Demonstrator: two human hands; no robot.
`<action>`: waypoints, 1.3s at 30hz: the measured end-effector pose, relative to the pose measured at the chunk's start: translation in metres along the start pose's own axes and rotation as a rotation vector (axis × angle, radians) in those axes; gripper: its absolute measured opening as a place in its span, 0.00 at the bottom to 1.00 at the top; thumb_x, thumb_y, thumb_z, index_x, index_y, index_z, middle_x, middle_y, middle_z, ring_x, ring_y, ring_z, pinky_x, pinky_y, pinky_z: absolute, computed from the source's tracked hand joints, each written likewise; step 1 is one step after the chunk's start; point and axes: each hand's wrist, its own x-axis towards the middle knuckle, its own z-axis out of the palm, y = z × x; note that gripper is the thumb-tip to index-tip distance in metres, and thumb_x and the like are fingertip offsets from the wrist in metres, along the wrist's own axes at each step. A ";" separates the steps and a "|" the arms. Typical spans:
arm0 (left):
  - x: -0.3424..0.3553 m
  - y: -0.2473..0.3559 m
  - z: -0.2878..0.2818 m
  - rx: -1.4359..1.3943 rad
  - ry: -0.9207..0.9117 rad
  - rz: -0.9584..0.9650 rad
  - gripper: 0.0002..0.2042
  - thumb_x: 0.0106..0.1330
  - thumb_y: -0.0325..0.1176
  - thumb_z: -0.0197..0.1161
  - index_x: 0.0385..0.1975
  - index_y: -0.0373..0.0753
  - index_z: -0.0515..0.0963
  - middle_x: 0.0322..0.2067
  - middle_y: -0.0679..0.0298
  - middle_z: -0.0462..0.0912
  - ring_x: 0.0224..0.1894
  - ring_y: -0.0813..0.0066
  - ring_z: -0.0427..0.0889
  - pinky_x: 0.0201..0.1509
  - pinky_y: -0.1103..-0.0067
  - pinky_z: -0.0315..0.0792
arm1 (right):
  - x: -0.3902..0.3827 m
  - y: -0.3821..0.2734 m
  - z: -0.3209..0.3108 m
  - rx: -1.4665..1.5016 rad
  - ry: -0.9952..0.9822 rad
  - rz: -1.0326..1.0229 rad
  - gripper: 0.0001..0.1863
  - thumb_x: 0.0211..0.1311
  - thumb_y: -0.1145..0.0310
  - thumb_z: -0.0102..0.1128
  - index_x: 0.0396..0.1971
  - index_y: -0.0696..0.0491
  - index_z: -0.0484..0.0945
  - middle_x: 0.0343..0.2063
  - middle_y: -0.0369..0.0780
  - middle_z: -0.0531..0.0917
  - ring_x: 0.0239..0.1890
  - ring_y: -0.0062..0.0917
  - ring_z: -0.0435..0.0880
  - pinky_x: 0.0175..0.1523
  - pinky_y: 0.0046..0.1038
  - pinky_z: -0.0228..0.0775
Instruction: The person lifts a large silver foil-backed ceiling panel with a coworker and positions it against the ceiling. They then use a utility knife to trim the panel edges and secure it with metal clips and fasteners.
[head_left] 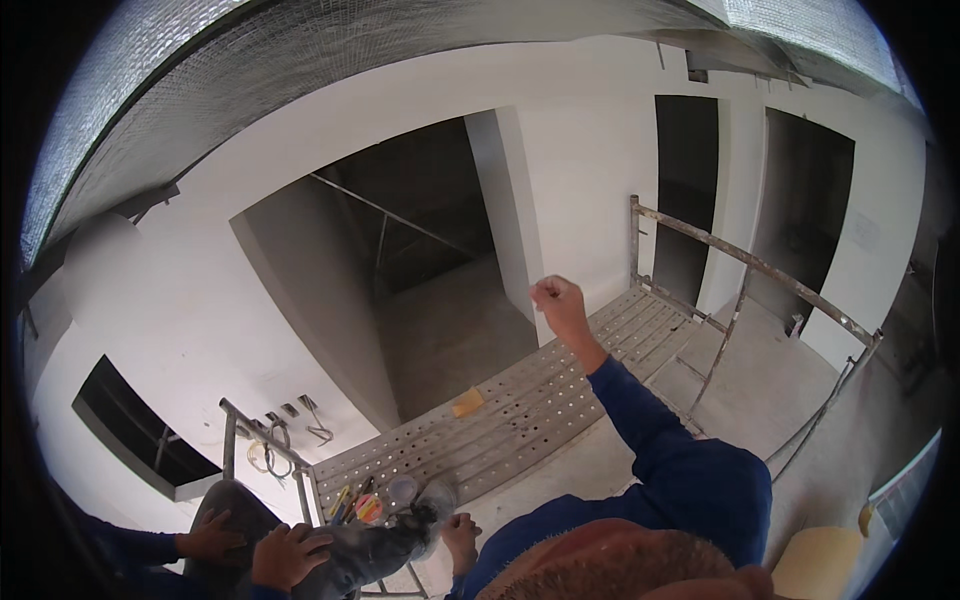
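My right hand (pixel 559 297) is raised in front of the white wall beside the dark doorway, its fingers curled together; what they hold, if anything, is too small to tell. Low down, my left hand (pixel 460 537) has its fingers curled in, close to the dark-trousered leg of a person beside me; its contents are hidden. Beyond it lies a perforated metal scaffold plank (pixel 540 400). A tan block (pixel 468 402) rests on the plank. At its near left end are a round red-and-orange item (pixel 369 508), a small round container (pixel 402 490) and several yellow-handled tools (pixel 340 502).
A co-worker sits at lower left, one hand (pixel 290 556) and the other (pixel 212 536) on their legs. Rusty scaffold rails (pixel 760 265) stand at right, a shorter rail (pixel 262 432) at left. Loose cables (pixel 275 445) hang from the wall. Foil-covered ducting (pixel 400 65) runs overhead.
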 end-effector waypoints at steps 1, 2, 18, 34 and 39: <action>0.002 -0.003 0.003 0.042 -0.004 0.002 0.09 0.69 0.28 0.62 0.35 0.25 0.79 0.22 0.60 0.79 0.20 0.72 0.80 0.23 0.76 0.76 | 0.010 -0.015 -0.010 0.011 0.053 -0.090 0.11 0.67 0.66 0.68 0.33 0.61 0.83 0.23 0.33 0.83 0.26 0.14 0.79 0.33 0.20 0.71; 0.004 -0.007 0.005 0.016 -0.031 -0.002 0.09 0.70 0.28 0.62 0.35 0.25 0.79 0.23 0.60 0.79 0.20 0.73 0.80 0.24 0.76 0.76 | 0.024 -0.032 -0.019 -0.003 0.105 -0.087 0.11 0.67 0.65 0.68 0.34 0.60 0.83 0.24 0.33 0.83 0.26 0.14 0.79 0.34 0.19 0.71; 0.006 -0.046 0.020 -0.059 -0.086 0.006 0.08 0.69 0.27 0.62 0.35 0.26 0.80 0.23 0.60 0.80 0.19 0.72 0.81 0.23 0.75 0.77 | 0.166 -0.351 -0.196 -0.402 0.348 -0.853 0.15 0.62 0.60 0.72 0.27 0.59 0.90 0.26 0.37 0.89 0.29 0.16 0.82 0.40 0.20 0.73; -0.005 -0.054 0.031 -0.140 -0.005 -0.006 0.10 0.69 0.29 0.62 0.36 0.26 0.80 0.23 0.58 0.81 0.18 0.69 0.82 0.21 0.74 0.79 | 0.273 -0.292 -0.116 -0.990 0.309 -0.814 0.20 0.63 0.56 0.61 0.46 0.54 0.88 0.42 0.50 0.89 0.46 0.48 0.87 0.54 0.43 0.78; -0.015 -0.058 0.024 -0.146 0.107 -0.041 0.09 0.69 0.28 0.62 0.35 0.25 0.80 0.23 0.59 0.80 0.18 0.70 0.81 0.22 0.75 0.79 | 0.298 -0.280 -0.067 -1.052 0.266 -0.806 0.21 0.64 0.55 0.60 0.48 0.55 0.87 0.42 0.53 0.88 0.46 0.50 0.87 0.55 0.46 0.79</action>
